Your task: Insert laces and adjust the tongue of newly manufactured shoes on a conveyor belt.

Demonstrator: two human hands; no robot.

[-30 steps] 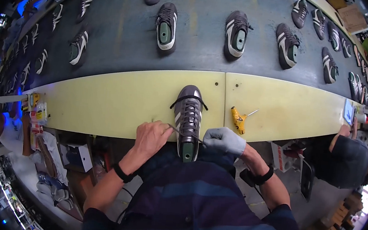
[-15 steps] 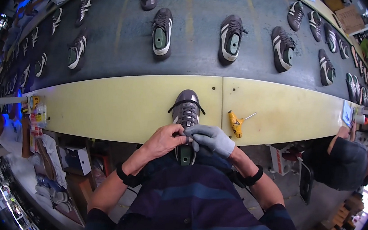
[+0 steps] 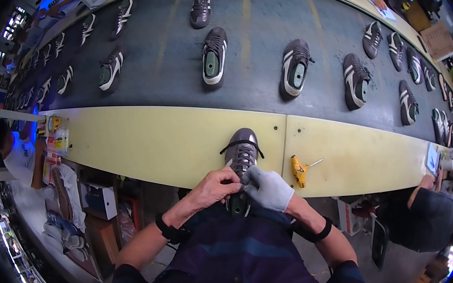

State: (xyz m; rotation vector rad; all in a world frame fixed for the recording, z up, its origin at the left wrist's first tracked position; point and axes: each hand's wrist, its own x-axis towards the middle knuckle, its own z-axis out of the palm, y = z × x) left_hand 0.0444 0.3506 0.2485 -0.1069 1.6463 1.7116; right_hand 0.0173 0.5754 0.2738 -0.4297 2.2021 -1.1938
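A dark grey sneaker stands at the table's near edge, toe away from me, its heel end reaching toward my body. A loose black shoelace lies bowed across its toe. My bare left hand is closed at the top of the lacing, thumb and forefinger pinched. Against it, my right hand, in a pale grey glove, is closed too, fingertips meeting the left ones. What they pinch is too small to make out. Behind the hands, a green shoe last shows in the shoe opening.
A yellow-handled tool with a thin metal shaft lies right of the shoe on the pale yellow tabletop. Beyond runs a dark conveyor belt carrying several similar sneakers. People sit at far left and right.
The whole view has shifted, so the scene sits lower and slightly farther right. Both hands stay at the top of the lacing; the gloved fingers have curled in more.
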